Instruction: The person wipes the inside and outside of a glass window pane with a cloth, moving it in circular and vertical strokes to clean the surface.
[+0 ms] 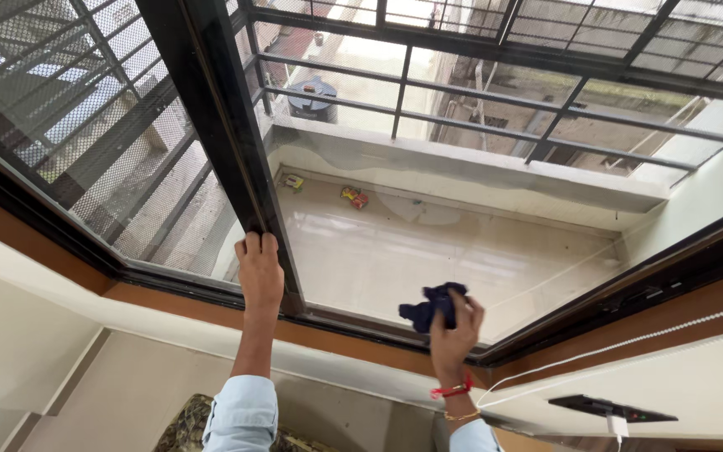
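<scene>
My left hand [259,269] grips the black upright frame [236,134] of a sliding window, fingers curled over its edge. My right hand [453,322] holds a crumpled dark blue cloth [433,303] against the lower part of the glass pane [428,251], close to the bottom rail. Both arms wear light blue sleeves. A red band and a thin gold bangle sit on the right wrist.
A mesh screen panel [102,142] fills the window's left side. Beyond the glass lie a tiled balcony floor with small coloured objects [355,197], a low parapet and black railing bars [495,125]. A white cord [629,343] runs along the sill at right, above a dark device [612,410].
</scene>
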